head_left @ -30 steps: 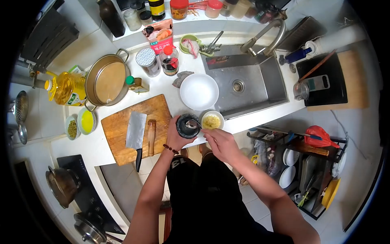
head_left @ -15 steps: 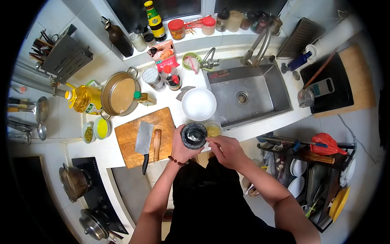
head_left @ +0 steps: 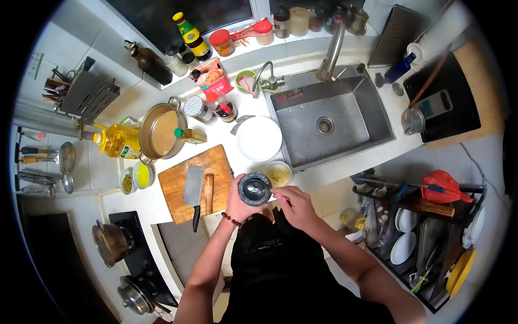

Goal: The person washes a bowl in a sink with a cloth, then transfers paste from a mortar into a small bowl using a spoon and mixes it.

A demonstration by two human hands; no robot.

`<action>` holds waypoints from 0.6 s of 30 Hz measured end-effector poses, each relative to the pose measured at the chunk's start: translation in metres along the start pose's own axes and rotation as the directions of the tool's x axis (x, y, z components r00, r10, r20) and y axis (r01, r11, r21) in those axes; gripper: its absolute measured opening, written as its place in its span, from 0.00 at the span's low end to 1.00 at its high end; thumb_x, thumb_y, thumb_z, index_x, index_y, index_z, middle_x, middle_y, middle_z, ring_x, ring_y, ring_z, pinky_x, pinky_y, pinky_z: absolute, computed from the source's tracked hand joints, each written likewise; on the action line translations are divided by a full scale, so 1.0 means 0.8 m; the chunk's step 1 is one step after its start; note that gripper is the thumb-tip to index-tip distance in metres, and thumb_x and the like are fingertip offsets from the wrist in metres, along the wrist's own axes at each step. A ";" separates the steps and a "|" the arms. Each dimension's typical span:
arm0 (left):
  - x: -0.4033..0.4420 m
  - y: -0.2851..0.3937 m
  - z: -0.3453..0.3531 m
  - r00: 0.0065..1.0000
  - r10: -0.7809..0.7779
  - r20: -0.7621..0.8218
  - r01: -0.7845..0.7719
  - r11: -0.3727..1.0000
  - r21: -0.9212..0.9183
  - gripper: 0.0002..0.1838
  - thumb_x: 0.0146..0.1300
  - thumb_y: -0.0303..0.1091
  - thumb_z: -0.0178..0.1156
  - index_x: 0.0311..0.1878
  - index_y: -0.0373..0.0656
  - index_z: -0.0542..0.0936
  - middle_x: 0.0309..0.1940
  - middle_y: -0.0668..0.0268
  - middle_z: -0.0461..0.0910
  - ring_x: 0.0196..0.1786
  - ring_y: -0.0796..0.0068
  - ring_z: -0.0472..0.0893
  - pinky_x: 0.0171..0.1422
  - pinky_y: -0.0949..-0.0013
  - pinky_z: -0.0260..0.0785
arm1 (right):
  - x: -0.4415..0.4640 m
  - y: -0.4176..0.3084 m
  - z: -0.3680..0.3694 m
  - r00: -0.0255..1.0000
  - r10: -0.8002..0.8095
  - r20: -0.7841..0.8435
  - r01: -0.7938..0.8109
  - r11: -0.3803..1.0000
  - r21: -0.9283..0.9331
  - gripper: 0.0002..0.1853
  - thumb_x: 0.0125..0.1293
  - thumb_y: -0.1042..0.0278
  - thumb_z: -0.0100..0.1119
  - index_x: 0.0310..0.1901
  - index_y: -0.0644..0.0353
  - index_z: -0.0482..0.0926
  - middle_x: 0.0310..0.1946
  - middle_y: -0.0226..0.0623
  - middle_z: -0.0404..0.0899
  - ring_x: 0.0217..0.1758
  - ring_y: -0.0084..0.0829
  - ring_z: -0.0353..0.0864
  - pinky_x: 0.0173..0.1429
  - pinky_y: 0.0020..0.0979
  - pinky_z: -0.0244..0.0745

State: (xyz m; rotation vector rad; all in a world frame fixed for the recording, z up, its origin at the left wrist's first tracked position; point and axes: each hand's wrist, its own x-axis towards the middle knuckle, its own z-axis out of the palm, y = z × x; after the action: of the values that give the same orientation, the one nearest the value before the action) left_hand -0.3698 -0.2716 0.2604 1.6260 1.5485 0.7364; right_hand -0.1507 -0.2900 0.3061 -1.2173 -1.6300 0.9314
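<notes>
At the counter's front edge, my left hand (head_left: 238, 201) is wrapped round a dark stone mortar (head_left: 249, 197), its mouth facing up. My right hand (head_left: 296, 206) pinches the handle of a metal spoon (head_left: 262, 189), whose bowl is inside the mortar. Just behind my right hand stands a small bowl of yellowish minced food (head_left: 279, 175). A white bowl (head_left: 259, 139) is behind the mortar. To the left, a cleaver (head_left: 193, 186) and a wooden pestle (head_left: 209, 193) lie on a wooden cutting board (head_left: 174, 202). What the mortar holds is hard to tell.
A steel sink (head_left: 345, 127) is at the right, with a dish rack (head_left: 426, 216) below. A pot (head_left: 162, 132), an oil bottle (head_left: 120, 141) and seasoning jars stand at the back left. The stove (head_left: 143, 248) is at the lower left.
The view has shifted. The mortar in my left hand has tilted, then come back more upright. The spoon in my right hand has moved from the mortar's rim deeper into its mouth.
</notes>
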 end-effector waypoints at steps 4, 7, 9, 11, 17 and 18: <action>0.001 -0.008 0.009 1.000 0.026 0.004 -0.026 0.999 0.029 0.59 0.31 0.40 0.88 0.69 0.38 0.65 0.56 0.53 0.83 0.58 0.57 0.84 0.65 0.57 0.77 | -0.018 0.012 0.017 0.966 0.257 -0.015 -0.248 0.943 0.220 0.10 0.77 0.72 0.58 0.53 0.66 0.84 0.41 0.47 0.88 0.43 0.37 0.90 0.47 0.34 0.82; 0.005 -0.012 0.015 0.998 0.028 0.051 -0.034 0.993 0.117 0.58 0.31 0.41 0.87 0.69 0.35 0.66 0.56 0.51 0.81 0.58 0.54 0.83 0.65 0.56 0.76 | -0.033 0.039 0.029 0.928 0.372 0.002 -0.353 0.880 0.319 0.12 0.79 0.70 0.55 0.55 0.67 0.83 0.43 0.46 0.89 0.44 0.31 0.90 0.46 0.30 0.82; 0.010 -0.013 0.020 0.997 0.028 0.075 -0.043 0.978 0.204 0.58 0.31 0.41 0.87 0.68 0.34 0.67 0.56 0.51 0.81 0.59 0.52 0.83 0.65 0.55 0.76 | -0.041 0.053 0.036 0.913 0.408 -0.005 -0.376 0.847 0.377 0.12 0.80 0.69 0.55 0.55 0.66 0.83 0.44 0.46 0.89 0.43 0.30 0.90 0.45 0.29 0.82; 0.012 -0.019 0.028 0.994 0.056 0.094 -0.080 0.959 0.271 0.58 0.31 0.42 0.87 0.68 0.32 0.68 0.56 0.48 0.79 0.59 0.49 0.81 0.65 0.55 0.76 | -0.050 0.062 0.039 0.928 0.373 -0.004 -0.354 0.884 0.306 0.12 0.79 0.69 0.56 0.55 0.66 0.84 0.44 0.45 0.89 0.44 0.29 0.90 0.45 0.28 0.81; 0.022 -0.026 0.040 0.986 0.005 0.169 -0.060 0.945 0.321 0.58 0.32 0.44 0.87 0.67 0.29 0.68 0.54 0.46 0.77 0.59 0.46 0.78 0.63 0.53 0.76 | -0.062 0.086 0.052 0.900 0.433 -0.049 -0.365 0.810 0.460 0.13 0.81 0.68 0.54 0.55 0.69 0.83 0.44 0.45 0.89 0.47 0.28 0.90 0.49 0.26 0.81; 0.023 -0.025 0.040 0.985 0.002 0.175 -0.059 0.944 0.326 0.58 0.32 0.44 0.87 0.67 0.29 0.68 0.54 0.46 0.77 0.59 0.46 0.78 0.63 0.53 0.76 | -0.063 0.088 0.051 0.897 0.438 -0.049 -0.368 0.805 0.465 0.13 0.81 0.68 0.54 0.55 0.69 0.83 0.44 0.45 0.89 0.47 0.28 0.90 0.49 0.26 0.81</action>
State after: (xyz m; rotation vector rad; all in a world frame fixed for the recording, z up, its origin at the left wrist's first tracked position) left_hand -0.3525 -0.2585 0.2241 1.9054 1.5840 0.3502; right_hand -0.1602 -0.3241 0.2172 -1.2890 -0.9620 1.3544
